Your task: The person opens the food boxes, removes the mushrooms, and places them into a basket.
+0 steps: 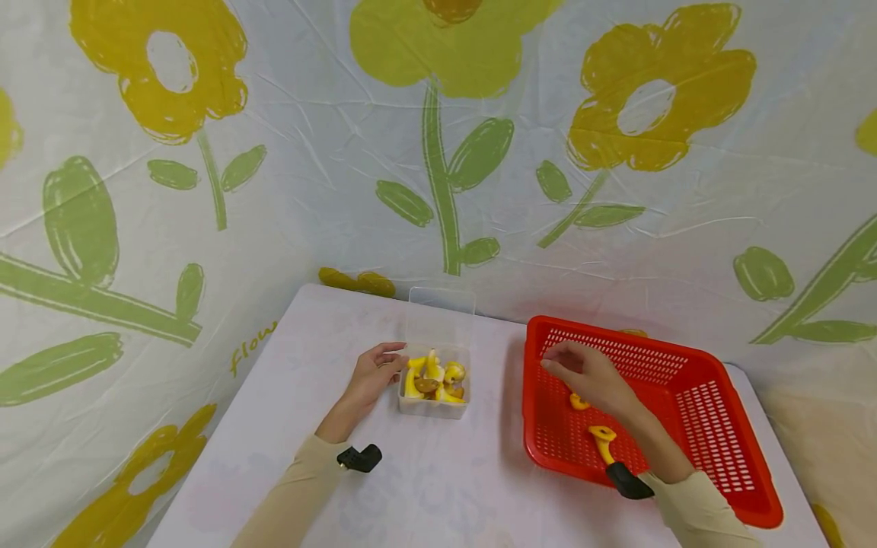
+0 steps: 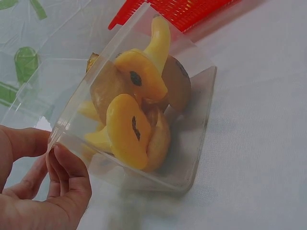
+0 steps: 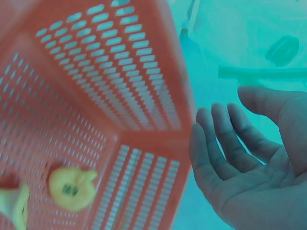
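Note:
My left hand [image 1: 373, 373] pinches the upper rim of a clear plastic box [image 2: 201, 105] between thumb and fingers. Several yellow and brown mushroom-shaped pieces [image 2: 127, 129] with dark marks are heaped in the box, and its clear lid [image 1: 438, 316] stands raised at the back. Over the red basket [image 1: 762, 498] hovers my right hand [image 1: 592, 373], its fingers loosely bent and nothing in them. Below that hand, a yellow stemmed mushroom-shaped piece [image 1: 603, 438] and a rounder yellow piece [image 3: 72, 189] lie on the basket floor.
Box and basket stand on a pale table [image 1: 479, 479], the basket to the right with a gap between them. Behind and to the left hangs a white cloth [image 1: 308, 152] printed with flowers. The basket's sides are perforated and rise above its floor.

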A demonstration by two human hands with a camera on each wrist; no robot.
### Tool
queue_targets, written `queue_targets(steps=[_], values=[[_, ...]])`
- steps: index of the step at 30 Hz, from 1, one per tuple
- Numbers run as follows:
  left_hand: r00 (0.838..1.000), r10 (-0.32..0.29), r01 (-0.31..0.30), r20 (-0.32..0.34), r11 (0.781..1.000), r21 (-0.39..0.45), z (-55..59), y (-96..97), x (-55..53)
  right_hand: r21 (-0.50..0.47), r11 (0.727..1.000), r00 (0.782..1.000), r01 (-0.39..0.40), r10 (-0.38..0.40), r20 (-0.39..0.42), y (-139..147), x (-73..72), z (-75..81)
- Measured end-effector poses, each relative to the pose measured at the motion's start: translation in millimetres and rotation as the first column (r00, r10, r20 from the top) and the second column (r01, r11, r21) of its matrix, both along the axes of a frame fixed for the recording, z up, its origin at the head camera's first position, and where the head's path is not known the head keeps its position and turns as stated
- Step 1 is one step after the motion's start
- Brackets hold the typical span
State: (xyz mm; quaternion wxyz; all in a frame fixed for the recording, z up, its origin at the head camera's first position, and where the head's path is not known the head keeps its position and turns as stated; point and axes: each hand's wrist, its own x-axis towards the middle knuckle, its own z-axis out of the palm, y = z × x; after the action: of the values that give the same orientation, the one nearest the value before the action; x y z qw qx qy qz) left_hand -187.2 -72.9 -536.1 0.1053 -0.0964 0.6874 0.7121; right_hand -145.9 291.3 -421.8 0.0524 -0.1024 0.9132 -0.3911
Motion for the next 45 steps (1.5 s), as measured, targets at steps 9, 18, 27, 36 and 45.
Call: queue_targets(steps=[9, 18, 27, 36, 45], values=[[1.000, 0.002, -0.002, 0.005, 1.000, -0.007, -0.3, 1.0, -2.9, -0.031, 0.999, 1.000, 0.010, -0.011, -0.021, -31, -10.6, -1.8], [1.000, 0.006, -0.006, 0.002, 1.000, -0.015, 0.2, 1.6, -2.5, -0.074, 0.997, 1.000, -0.018, 0.019, 0.012, -64, -23.1, -10.3], [1.000, 0.006, -0.006, -0.002, 1.000, -0.003, 1.1, 0.6, -4.1, -0.112, 0.989, 0.995, -0.097, 0.101, 0.029, -89, -33.8, -22.4], [1.000, 0.003, -0.003, -0.001, 1.000, -0.005, -0.4, -0.2, -3.6, -0.121, 0.973, 0.977, -0.194, 0.203, 0.065, -117, -36.6, -34.8], [1.000, 0.005, -0.005, -0.003, 1.000, 0.012, -2.6, 0.2, -1.7, -0.065, 0.962, 0.947, -0.267, 0.274, 0.168, -137, -39.0, -48.8]])
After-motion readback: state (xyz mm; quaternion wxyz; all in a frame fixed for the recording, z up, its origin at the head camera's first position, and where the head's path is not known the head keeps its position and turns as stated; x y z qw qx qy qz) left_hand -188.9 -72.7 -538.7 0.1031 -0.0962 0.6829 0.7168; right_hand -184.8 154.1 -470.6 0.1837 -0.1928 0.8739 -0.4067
